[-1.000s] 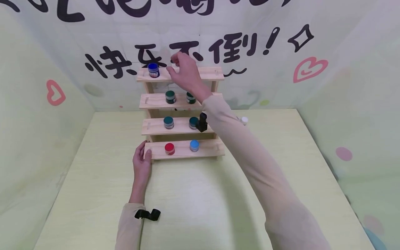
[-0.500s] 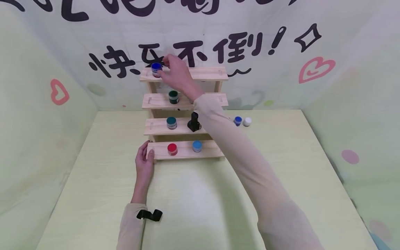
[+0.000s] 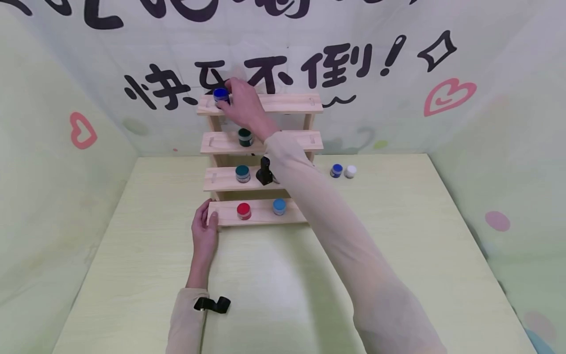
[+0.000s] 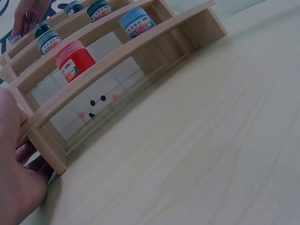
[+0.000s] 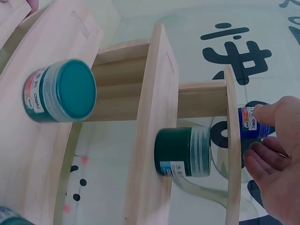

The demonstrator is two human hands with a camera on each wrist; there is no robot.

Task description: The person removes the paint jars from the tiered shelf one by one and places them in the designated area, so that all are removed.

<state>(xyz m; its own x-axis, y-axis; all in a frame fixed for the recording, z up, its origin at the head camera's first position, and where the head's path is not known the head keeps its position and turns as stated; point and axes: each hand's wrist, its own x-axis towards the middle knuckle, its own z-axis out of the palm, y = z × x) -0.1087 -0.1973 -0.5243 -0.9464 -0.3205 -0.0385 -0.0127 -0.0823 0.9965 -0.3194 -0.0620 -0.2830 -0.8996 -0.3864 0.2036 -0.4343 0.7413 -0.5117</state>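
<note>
A stepped wooden rack with several shelves stands on the table and bears small paint jars. My left hand grips the left end of the bottom shelf, thumb on top. On the top shelf, at the left, is a blue paint jar. My right hand pinches it from the right; the thumb lies on its label in the right wrist view, while the index finger is mostly hidden there. Below are a dark green jar, a teal jar, a red jar and a light blue jar.
Right of the rack, another blue jar and a white jar stand on the pale table. A wall with black lettering rises behind the rack. My right forearm covers the right parts of the lower shelves.
My right hand has moved left along the top shelf to the blue jar and closed its fingers on it. The left hand keeps its hold on the rack.
</note>
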